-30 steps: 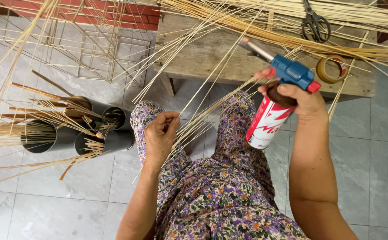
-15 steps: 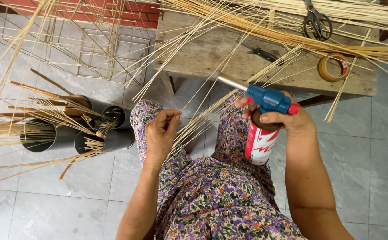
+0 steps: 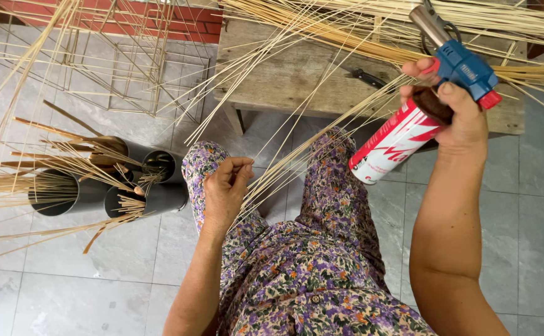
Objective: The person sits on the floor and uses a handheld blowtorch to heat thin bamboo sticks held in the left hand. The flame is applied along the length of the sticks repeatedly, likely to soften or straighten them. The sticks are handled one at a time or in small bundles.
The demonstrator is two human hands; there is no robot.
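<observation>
My right hand grips a blowtorch with a blue head and metal nozzle, mounted on a red and white gas canister; it is raised and tilted over the bench's right end. My left hand rests on my left knee, fingers pinched on the near ends of a bundle of thin bamboo strips that fan up between my knees toward the bench. I sit in flowered trousers.
A low wooden bench ahead carries piles of bamboo strips, scissors and a dark-handled tool. Grey tubes holding sticks lie at left on the tiled floor. A thin-stick frame stands before a brick wall.
My right hand has lifted the blowtorch up and to the right, tilting the canister; the nozzle now points up-left over the bench. My left hand keeps its pinch on the strips.
</observation>
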